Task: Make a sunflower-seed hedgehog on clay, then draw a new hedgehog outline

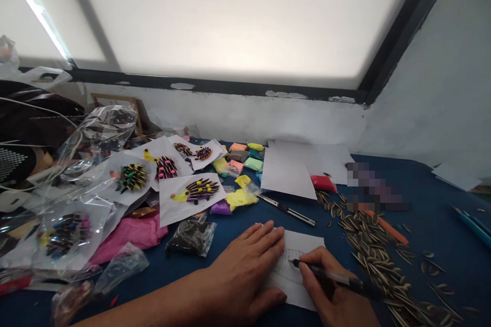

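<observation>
Under both hands lies a small white sheet of paper [309, 241] with a curved outline and short strokes drawn on it. My left hand [249, 268] rests flat across the sheet's left side, fingers stretched out and holding nothing. A black pen [332, 276] is gripped in my right hand [335, 294], its tip on or just over the drawing. Right of the right hand spreads a pile of striped sunflower seeds [374, 250]. A utility knife [287, 208] lies beyond the paper.
Several hedgehog figures of clay and seeds sit on white cards [194, 191] at the left. Clay packets [245, 163], a bag of black clay [192, 235] and pink clay [130, 237] lie nearby. Larger white sheets [287, 171] are at the back; an orange tool [385, 225] touches the seeds.
</observation>
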Demonstrator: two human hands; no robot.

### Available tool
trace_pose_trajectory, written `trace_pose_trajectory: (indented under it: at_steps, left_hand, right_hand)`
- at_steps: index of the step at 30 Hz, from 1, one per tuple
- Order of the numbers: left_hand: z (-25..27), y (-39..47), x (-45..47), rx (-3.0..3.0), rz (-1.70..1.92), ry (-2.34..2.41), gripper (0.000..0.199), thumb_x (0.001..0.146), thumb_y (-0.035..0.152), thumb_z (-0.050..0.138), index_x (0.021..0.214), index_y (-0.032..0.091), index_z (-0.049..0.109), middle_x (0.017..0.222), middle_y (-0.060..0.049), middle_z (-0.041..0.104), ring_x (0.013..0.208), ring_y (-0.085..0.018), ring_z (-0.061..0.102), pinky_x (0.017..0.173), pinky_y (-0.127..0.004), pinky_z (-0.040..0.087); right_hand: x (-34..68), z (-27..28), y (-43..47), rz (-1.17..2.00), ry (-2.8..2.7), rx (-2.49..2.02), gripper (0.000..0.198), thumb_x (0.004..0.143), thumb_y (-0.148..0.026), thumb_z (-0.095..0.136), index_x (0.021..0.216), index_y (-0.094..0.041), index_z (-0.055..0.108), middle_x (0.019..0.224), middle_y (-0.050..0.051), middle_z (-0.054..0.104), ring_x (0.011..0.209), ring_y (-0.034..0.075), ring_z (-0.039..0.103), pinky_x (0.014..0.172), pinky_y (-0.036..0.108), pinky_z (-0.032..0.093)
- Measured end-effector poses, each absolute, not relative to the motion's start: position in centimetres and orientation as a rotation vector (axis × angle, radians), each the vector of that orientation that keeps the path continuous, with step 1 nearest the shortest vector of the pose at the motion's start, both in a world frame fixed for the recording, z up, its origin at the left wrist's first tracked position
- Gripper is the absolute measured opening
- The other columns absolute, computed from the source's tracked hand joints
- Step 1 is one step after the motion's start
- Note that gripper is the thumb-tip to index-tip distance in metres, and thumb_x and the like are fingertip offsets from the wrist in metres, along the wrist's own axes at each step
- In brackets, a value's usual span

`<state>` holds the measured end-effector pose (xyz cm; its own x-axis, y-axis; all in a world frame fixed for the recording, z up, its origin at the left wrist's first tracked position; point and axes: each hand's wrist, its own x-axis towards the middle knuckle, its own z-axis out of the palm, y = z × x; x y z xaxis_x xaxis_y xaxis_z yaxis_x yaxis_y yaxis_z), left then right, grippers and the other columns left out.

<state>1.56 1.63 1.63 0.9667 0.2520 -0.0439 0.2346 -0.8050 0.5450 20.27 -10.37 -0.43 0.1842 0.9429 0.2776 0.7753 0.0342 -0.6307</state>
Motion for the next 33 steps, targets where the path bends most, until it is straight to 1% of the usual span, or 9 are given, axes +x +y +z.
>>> trace_pose_trajectory:
  at_steps: [4,10,15,20,25,33]
  left_hand:
    - [1.80,1.65,1.62,2.556,0.030,0.336,0.071,0.095,0.044,0.054,0.153,0.009,0.031,0.160,-0.013,0.016,0.148,-0.031,0.010,0.119,-0.052,0.013]
    - [1.59,1.63,1.59,2.546,0.076,0.325,0.070,0.094,0.043,0.056,0.152,0.010,0.034,0.159,-0.014,0.019,0.148,-0.032,0.013,0.119,-0.052,0.015]
    - [1.34,1.67,1.48,2.542,0.089,0.325,0.070,0.094,0.044,0.056,0.152,0.012,0.034,0.159,-0.014,0.019,0.148,-0.032,0.013,0.119,-0.052,0.015]
    - [1.44,1.69,1.59,2.554,0.059,0.337,0.070,0.095,0.045,0.053,0.153,0.012,0.033,0.160,-0.013,0.017,0.148,-0.031,0.011,0.119,-0.051,0.014]
    - [1.55,1.60,1.56,2.561,0.047,0.341,0.069,0.096,0.046,0.052,0.153,0.012,0.032,0.160,-0.012,0.016,0.148,-0.030,0.010,0.119,-0.051,0.014]
    - [1.44,1.65,1.54,2.546,0.083,0.324,0.069,0.095,0.044,0.054,0.152,0.012,0.034,0.160,-0.013,0.018,0.148,-0.032,0.012,0.119,-0.052,0.014]
  right_hand:
    - [20.42,-0.33,-10.49,0.378,-1.572,-1.789,0.021,0.097,-0.037,0.047,0.083,-0.026,0.059,0.065,-0.005,0.064,0.055,0.011,0.065,0.051,0.017,0.050]
    - [20.73,-0.09,-10.43,0.317,-1.539,-1.799,0.021,0.096,-0.037,0.047,0.081,-0.026,0.059,0.062,-0.006,0.064,0.053,0.011,0.065,0.049,0.016,0.049]
    - [20.67,-0.11,-10.32,0.328,-1.556,-1.790,0.020,0.095,-0.037,0.048,0.082,-0.027,0.060,0.067,-0.006,0.067,0.058,0.011,0.067,0.054,0.017,0.051]
    - [20.71,-0.38,-10.45,0.338,-1.565,-1.810,0.019,0.095,-0.038,0.049,0.086,-0.027,0.060,0.069,-0.005,0.068,0.057,0.011,0.067,0.053,0.018,0.051]
    - [20.71,-0.37,-10.42,0.319,-1.551,-1.835,0.022,0.096,-0.039,0.047,0.083,-0.026,0.059,0.066,-0.006,0.066,0.055,0.011,0.066,0.051,0.018,0.051]
    - [20.61,0.07,-10.34,0.330,-1.577,-1.822,0.021,0.095,-0.035,0.047,0.080,-0.026,0.058,0.064,-0.005,0.065,0.055,0.012,0.066,0.053,0.018,0.051]
